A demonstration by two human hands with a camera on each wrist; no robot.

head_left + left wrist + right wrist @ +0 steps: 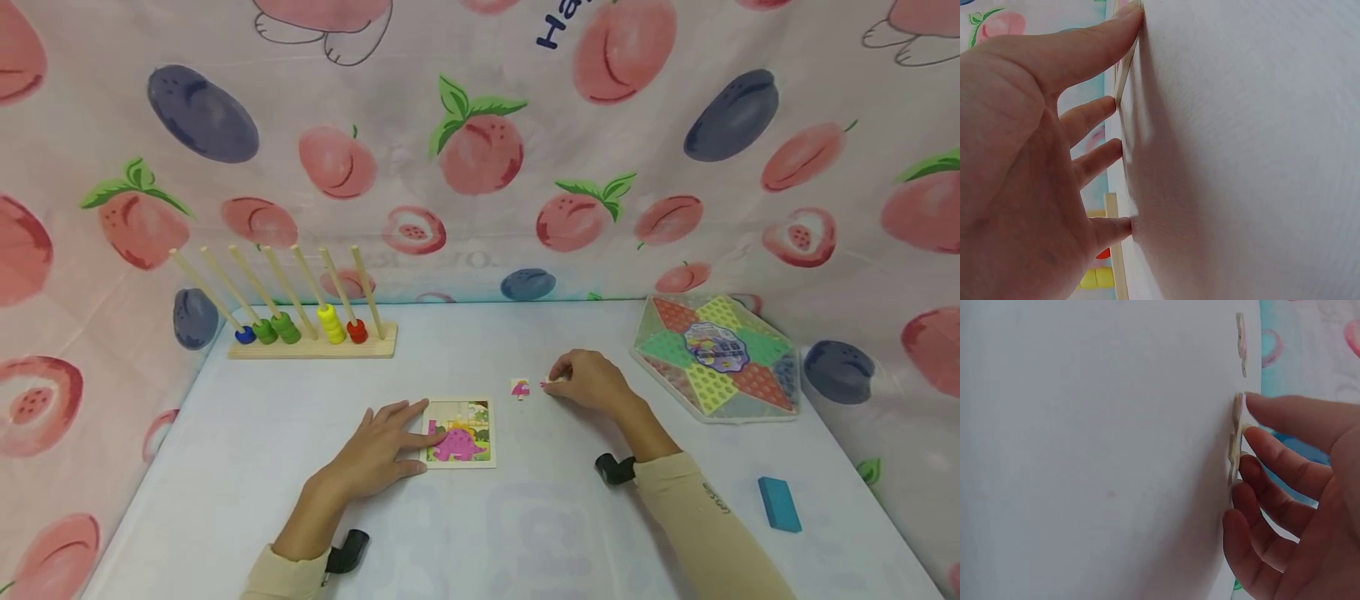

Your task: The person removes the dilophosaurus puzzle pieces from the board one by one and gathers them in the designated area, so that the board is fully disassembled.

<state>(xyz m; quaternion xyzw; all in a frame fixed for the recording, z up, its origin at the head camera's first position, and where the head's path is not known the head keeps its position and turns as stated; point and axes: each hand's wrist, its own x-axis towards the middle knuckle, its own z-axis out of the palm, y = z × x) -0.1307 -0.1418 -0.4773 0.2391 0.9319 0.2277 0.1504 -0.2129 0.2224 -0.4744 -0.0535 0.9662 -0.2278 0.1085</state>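
Observation:
My left hand (pixel 378 450) rests spread over the left side of a small wooden jigsaw puzzle (pixel 459 446) with a pink dinosaur picture. The index fingertip lies on the picture, and the thumb touches the near left corner of the light wooden frame (pixel 493 435). Farther right, my right hand (pixel 591 379) pinches a small puzzle piece (pixel 1235 440) at the table surface, its fingers curled and hiding most of it in the head view. A loose pink-and-white puzzle piece (pixel 520 388) lies between the puzzle and the right hand.
A wooden bead counter (pixel 311 352) with upright rods and coloured beads stands at the back left. At the back right lies a clear hexagonal box (pixel 716 354) of patterned pieces. A blue block (pixel 780 503) is at the right. Fruit-print cloth (pixel 480 225) hangs behind the table.

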